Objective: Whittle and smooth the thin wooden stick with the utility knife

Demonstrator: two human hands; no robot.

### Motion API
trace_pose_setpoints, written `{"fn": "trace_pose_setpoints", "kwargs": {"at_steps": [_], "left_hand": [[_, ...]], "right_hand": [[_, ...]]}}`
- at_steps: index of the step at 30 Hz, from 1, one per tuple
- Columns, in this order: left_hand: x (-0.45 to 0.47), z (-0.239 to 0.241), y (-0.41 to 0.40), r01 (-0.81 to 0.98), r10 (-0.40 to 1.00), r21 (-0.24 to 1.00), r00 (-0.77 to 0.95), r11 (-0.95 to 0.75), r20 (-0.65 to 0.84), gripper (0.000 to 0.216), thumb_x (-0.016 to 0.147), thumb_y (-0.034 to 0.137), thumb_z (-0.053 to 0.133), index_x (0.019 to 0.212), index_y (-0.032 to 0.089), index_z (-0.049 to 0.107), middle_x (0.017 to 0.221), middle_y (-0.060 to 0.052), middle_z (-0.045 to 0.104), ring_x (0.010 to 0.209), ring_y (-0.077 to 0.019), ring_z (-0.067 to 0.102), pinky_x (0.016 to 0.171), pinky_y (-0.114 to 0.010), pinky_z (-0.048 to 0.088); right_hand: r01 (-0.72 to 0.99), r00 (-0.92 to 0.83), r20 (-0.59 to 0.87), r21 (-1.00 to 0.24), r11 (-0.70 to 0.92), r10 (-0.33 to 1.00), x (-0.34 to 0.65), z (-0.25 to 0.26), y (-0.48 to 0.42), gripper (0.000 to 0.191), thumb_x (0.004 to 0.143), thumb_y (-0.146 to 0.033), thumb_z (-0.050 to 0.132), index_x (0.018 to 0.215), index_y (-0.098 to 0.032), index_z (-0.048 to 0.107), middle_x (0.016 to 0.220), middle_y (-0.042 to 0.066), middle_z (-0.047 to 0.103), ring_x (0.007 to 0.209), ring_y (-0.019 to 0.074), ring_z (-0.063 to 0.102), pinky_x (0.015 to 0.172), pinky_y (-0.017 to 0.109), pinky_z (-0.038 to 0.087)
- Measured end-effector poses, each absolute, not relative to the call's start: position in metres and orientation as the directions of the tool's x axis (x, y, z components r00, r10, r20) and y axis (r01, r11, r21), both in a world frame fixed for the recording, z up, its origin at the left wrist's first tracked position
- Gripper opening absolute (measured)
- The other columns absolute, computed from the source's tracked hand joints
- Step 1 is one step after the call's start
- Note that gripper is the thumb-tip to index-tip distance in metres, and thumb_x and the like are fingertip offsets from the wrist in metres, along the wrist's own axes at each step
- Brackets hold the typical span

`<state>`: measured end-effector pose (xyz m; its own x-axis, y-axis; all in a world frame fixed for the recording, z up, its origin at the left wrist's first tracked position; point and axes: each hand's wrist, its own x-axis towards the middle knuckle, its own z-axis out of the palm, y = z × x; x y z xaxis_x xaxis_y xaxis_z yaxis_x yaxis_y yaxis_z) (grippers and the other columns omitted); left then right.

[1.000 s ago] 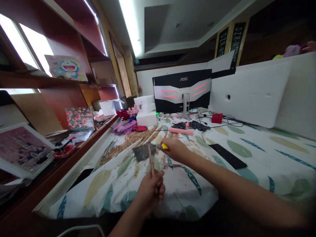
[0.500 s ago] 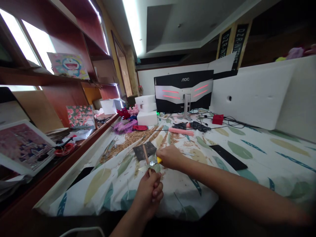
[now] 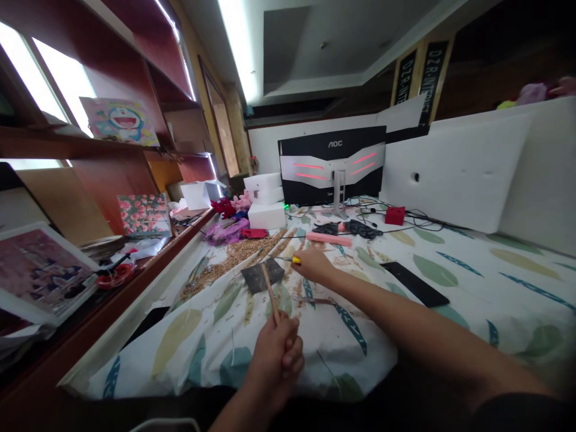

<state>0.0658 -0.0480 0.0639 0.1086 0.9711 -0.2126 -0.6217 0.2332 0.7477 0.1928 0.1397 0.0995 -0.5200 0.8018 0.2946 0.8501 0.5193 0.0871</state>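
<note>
My left hand [image 3: 276, 354] grips a thin wooden stick [image 3: 270, 291] that points up and away from me, over the leaf-patterned tablecloth [image 3: 450, 282]. Farther out, my right hand [image 3: 312, 266] holds a small knife with a yellow handle [image 3: 294, 260], its blade pointing left just past the stick's tip. A dark grey square pad [image 3: 262, 275] lies on the cloth behind the stick. Wood shavings [image 3: 238, 255] are strewn in a band to the left of it.
A black phone [image 3: 418, 283] lies to the right. A monitor [image 3: 333, 165], white foam boxes [image 3: 265, 201], cables, a red box [image 3: 395, 215] and a pink bar [image 3: 328, 239] stand at the back. Wooden shelves [image 3: 112, 138] with pictures run along the left. White foam panels [image 3: 459, 168] line the right.
My right hand drew the knife back to the stick near my left hand, then pushed it out along the stick to beyond its tip. My left hand stayed nearly still.
</note>
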Motion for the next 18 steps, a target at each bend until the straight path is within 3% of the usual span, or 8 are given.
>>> {"fn": "trace_pose_setpoints", "kwargs": {"at_steps": [8,18], "left_hand": [[0.054,0.051,-0.023,-0.608,0.977,0.77,0.045,0.192,-0.208,0.045,0.067,0.029,0.077,0.073,0.024,0.033,0.049,0.014,0.036,0.032,-0.0006,0.022,0.031,-0.015,0.007],[0.06,0.058,-0.032,-0.586,0.98,0.793,0.015,0.168,-0.196,0.045,0.068,0.03,0.076,0.074,0.025,0.032,0.047,0.014,0.036,0.031,-0.0017,0.022,0.031,-0.016,0.008]], "right_hand": [[0.684,-0.727,0.203,0.123,0.719,0.656,0.173,0.087,0.092,0.024,0.086,-0.039,0.058,0.091,-0.02,0.072,0.087,0.01,0.075,0.084,0.0253,0.071,0.072,0.029,0.046],[0.62,-0.776,0.283,0.176,0.765,0.564,0.175,0.083,0.103,0.016,0.085,-0.025,0.056,0.091,-0.016,0.069,0.087,0.011,0.074,0.082,0.0244,0.07,0.071,0.029,0.045]]}}
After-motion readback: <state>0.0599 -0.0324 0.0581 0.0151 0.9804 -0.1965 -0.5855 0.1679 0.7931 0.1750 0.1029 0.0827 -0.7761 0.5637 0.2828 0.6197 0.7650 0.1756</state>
